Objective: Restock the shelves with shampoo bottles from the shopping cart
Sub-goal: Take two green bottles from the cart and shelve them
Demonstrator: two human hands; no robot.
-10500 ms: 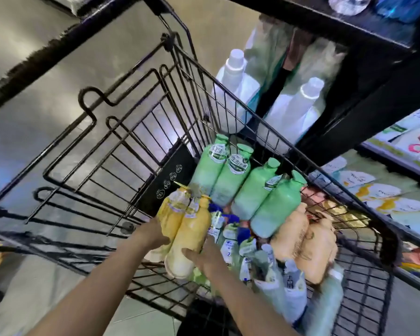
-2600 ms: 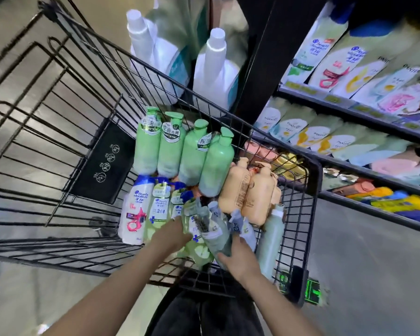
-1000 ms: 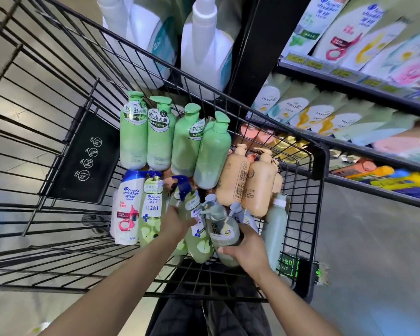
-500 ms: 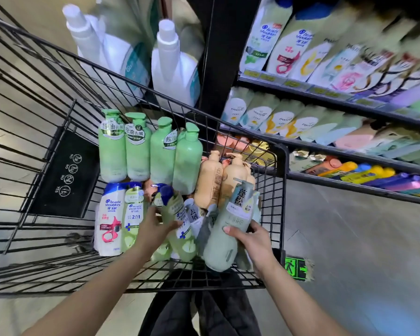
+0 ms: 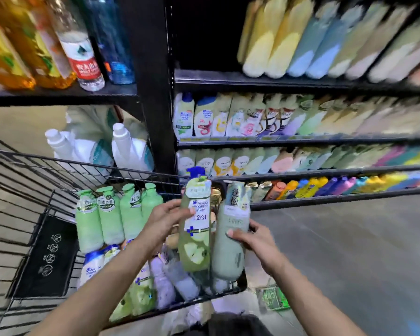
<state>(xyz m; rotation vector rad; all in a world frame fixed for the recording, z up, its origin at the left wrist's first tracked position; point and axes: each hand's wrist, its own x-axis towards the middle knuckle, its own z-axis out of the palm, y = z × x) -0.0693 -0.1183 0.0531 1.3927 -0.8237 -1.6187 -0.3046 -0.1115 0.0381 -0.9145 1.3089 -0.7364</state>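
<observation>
Left hand (image 5: 166, 220) grips apple bottle (image 5: 196, 229), right hand (image 5: 249, 237) grips grey bottle (image 5: 230, 235); neither shelved, cart (image 5: 22, 180) well stocked.

Apple-green bottle (image 5: 196, 229): blue pump cap, white label, apple-slice print. Grey-green bottle (image 5: 229, 248): pale, with dark characters. Cart (image 5: 58, 166): black wire. Four bottles (image 5: 117, 214) at 9 o'clock: mint green. Shelves (image 5: 301, 83): black, stocked with yellow, blue and pastel packs.

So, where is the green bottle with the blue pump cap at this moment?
In the head view, the green bottle is held upright by the left hand above the cart, beside the grey-green bottle in the right hand.
</observation>
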